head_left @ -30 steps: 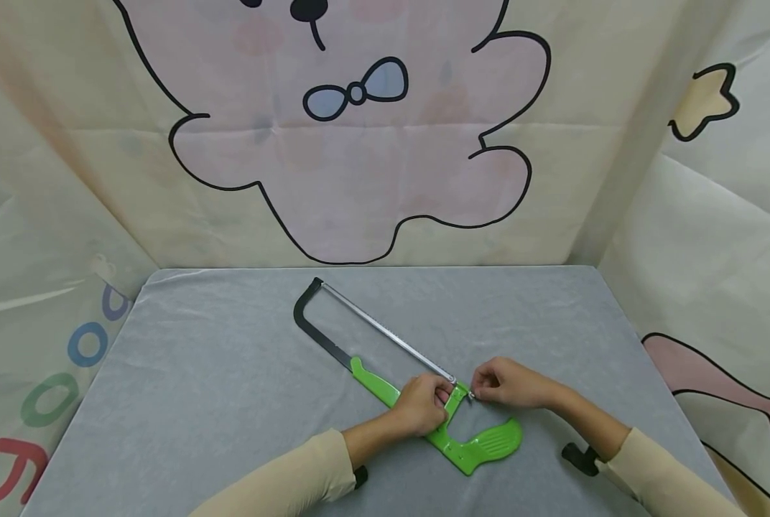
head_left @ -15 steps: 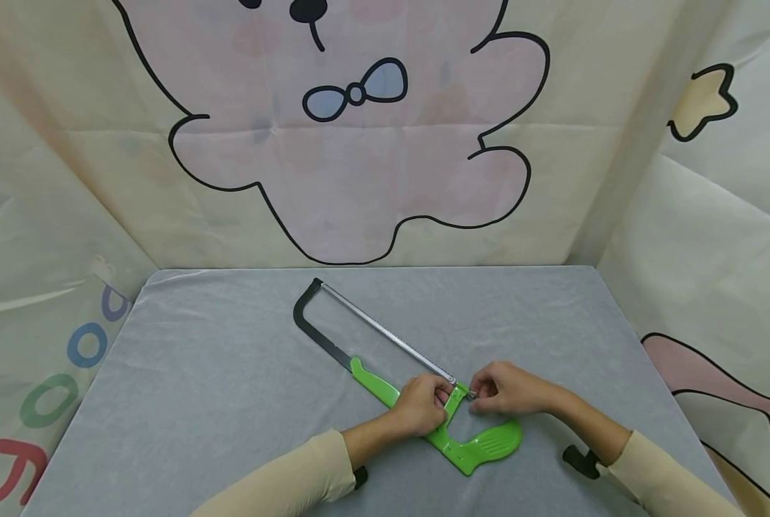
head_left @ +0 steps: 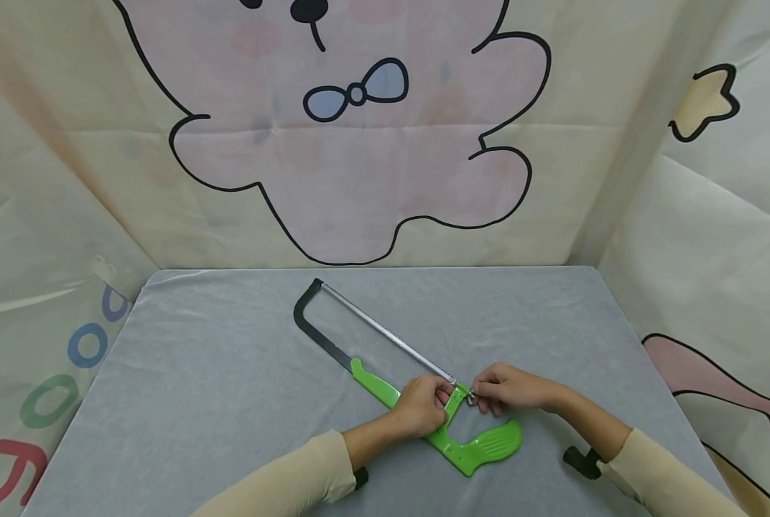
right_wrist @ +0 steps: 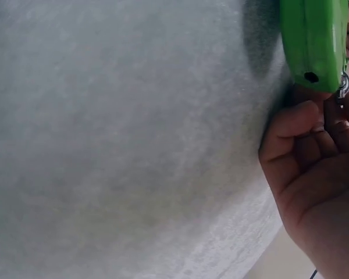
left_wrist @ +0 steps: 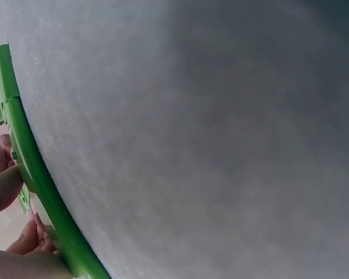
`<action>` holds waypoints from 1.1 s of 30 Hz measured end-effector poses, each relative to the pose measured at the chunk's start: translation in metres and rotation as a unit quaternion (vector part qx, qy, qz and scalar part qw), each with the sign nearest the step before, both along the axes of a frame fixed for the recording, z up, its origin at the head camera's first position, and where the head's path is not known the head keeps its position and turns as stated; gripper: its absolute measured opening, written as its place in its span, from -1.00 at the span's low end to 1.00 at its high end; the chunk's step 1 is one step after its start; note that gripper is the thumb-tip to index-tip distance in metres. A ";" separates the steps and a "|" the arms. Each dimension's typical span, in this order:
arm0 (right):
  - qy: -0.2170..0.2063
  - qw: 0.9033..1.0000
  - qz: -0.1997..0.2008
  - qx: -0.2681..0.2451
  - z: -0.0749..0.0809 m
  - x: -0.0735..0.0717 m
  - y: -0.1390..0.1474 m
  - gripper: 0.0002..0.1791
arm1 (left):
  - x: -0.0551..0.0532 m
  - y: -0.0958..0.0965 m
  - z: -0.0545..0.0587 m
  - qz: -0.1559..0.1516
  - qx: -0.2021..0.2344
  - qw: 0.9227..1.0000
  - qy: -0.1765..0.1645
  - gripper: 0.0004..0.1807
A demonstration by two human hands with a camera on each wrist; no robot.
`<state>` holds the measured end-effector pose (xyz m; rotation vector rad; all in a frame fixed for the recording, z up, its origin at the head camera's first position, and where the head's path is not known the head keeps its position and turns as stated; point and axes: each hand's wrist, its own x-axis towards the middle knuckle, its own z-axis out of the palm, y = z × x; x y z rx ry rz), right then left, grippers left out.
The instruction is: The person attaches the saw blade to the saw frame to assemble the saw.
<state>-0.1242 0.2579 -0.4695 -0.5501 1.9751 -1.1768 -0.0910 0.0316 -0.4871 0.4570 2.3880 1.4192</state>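
Observation:
A hacksaw (head_left: 376, 385) with a bright green handle and a dark bowed front frame lies on the table, its silver blade (head_left: 388, 332) slanting towards the far left. My left hand (head_left: 419, 406) grips the green frame near the blade's rear end. On the far side of that green post sticks out a small metal wing nut (head_left: 471, 399), which the thumb and fingers of my right hand (head_left: 513, 388) pinch. The right wrist view has the wing nut (right_wrist: 345, 85) partly hidden by fingers, beside the green handle (right_wrist: 317, 46). Only the saw's green edge (left_wrist: 52, 197) shows in the left wrist view.
A grey cloth (head_left: 230, 402) covers the table. Pale printed curtains (head_left: 424, 165) stand behind it and at both sides. A black wrist strap piece (head_left: 581, 462) sits by the right sleeve.
The right fingers have shifted at the wing nut, and the nut stands at a different angle. The saw and the left hand have stayed in place.

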 end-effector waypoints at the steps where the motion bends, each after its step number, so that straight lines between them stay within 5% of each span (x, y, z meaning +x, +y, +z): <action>1: 0.000 1.000 0.001 -0.001 0.000 0.000 0.000 -0.65 | 0.000 0.000 0.000 0.000 -0.001 1.000 -0.001 -0.64; 14: 0.064 0.998 0.015 -0.003 0.000 -0.002 -0.001 -0.71 | 0.000 0.000 0.001 -0.004 -0.017 1.000 0.004 -0.66; 23: 0.183 0.982 -0.006 0.054 0.004 -0.002 -0.001 -0.87 | 0.001 0.000 0.001 -0.002 -0.009 1.000 0.009 -0.66; 33: 0.197 0.979 0.006 0.053 0.010 0.004 -0.008 -0.84 | -0.001 0.000 0.000 -0.005 -0.014 1.000 0.003 -0.67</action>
